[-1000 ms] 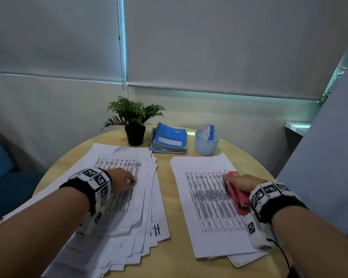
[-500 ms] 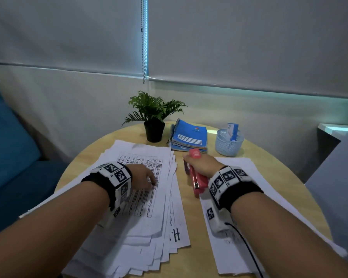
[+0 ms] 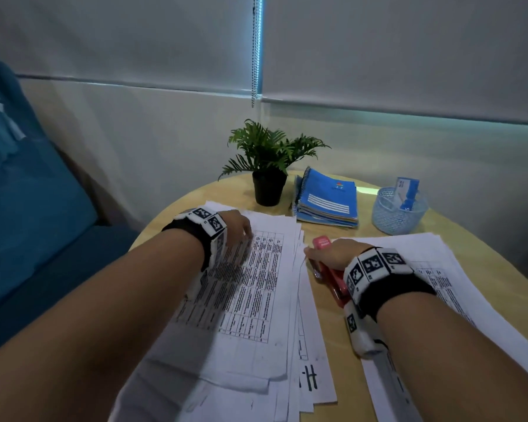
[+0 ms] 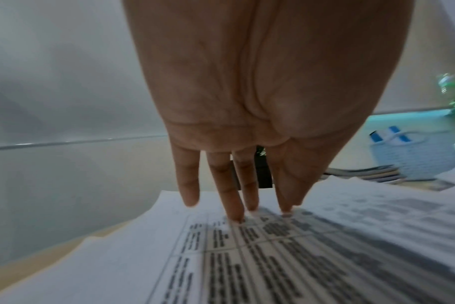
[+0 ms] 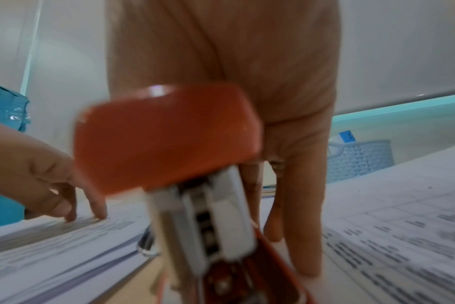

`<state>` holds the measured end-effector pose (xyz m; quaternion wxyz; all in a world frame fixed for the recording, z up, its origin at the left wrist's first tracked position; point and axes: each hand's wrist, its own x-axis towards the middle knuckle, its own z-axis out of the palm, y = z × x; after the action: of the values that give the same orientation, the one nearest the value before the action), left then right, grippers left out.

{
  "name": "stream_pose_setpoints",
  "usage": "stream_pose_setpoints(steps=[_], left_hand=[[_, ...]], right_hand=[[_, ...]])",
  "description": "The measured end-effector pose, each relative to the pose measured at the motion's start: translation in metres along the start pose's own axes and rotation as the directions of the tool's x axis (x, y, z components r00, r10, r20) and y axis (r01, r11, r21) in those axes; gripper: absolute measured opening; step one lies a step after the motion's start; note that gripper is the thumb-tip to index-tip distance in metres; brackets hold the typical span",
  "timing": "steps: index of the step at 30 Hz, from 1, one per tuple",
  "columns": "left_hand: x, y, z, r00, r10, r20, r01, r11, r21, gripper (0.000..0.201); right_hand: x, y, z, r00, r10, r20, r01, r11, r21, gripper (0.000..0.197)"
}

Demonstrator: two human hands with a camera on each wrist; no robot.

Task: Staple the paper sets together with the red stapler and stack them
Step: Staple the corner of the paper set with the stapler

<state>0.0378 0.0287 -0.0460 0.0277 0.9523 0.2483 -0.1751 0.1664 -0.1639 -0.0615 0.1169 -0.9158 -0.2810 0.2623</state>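
Observation:
A fanned pile of printed paper sets (image 3: pixel 256 300) lies on the left of the round wooden table (image 3: pixel 342 324). My left hand (image 3: pixel 235 229) rests on its top sheet near the far edge, fingertips (image 4: pixel 237 216) pressing the printed table. My right hand (image 3: pixel 333 254) grips the red stapler (image 3: pixel 326 269) by its body, nose pointing at the pile's upper right corner. In the right wrist view the stapler (image 5: pixel 169 144) fills the middle, its mouth beside the paper edges (image 5: pixel 91 246). A second paper stack (image 3: pixel 439 284) lies on the right under my forearm.
At the table's far side stand a small potted plant (image 3: pixel 269 166), a pile of blue notebooks (image 3: pixel 326 199) and a pale blue mesh basket (image 3: pixel 400 211). A blue seat (image 3: pixel 28 208) is at the left, a wall and blinds behind.
My right hand lifted the stapler off the right stack and carried it left to the edge of the left pile. My left hand stayed on that pile.

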Motion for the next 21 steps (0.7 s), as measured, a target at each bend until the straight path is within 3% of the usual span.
stream_pose_setpoints(steps=[5, 8, 11, 12, 15, 19, 21], left_hand=[[0.069, -0.039, 0.017, 0.992, -0.094, -0.081, 0.107, 0.981, 0.161, 0.027], [0.058, -0.033, 0.013, 0.975, -0.18, -0.128, 0.2, 0.965, 0.167, 0.061], [0.051, -0.03, 0.01, 0.948, -0.241, -0.206, 0.277, 0.946, 0.167, 0.073], [0.051, -0.03, 0.008, 0.94, -0.256, -0.227, 0.292, 0.946, 0.14, 0.068], [0.047, -0.033, -0.002, 0.922, -0.25, -0.296, 0.283, 0.956, 0.076, 0.04], [0.035, -0.033, -0.01, 0.9, -0.241, -0.362, 0.257, 0.966, -0.004, 0.026], [0.022, -0.03, -0.015, 0.856, -0.235, -0.46, 0.253, 0.967, -0.023, 0.026]], right_hand=[[0.005, -0.003, -0.003, 1.0, 0.017, -0.026, -0.02, 0.991, -0.13, 0.067], [0.008, -0.004, -0.002, 1.0, 0.028, 0.006, -0.027, 0.991, -0.13, 0.065], [0.013, 0.001, -0.004, 0.998, 0.024, 0.062, -0.024, 1.0, -0.007, 0.053], [0.013, 0.0, -0.003, 0.997, 0.018, 0.081, -0.021, 0.999, 0.034, 0.053], [0.018, 0.006, -0.003, 0.995, -0.004, 0.105, -0.008, 0.994, 0.113, 0.08], [0.006, 0.01, -0.004, 0.984, -0.024, 0.176, -0.02, 0.969, 0.245, 0.055], [-0.005, 0.012, -0.004, 0.986, -0.037, 0.163, -0.004, 0.971, 0.24, 0.049]])
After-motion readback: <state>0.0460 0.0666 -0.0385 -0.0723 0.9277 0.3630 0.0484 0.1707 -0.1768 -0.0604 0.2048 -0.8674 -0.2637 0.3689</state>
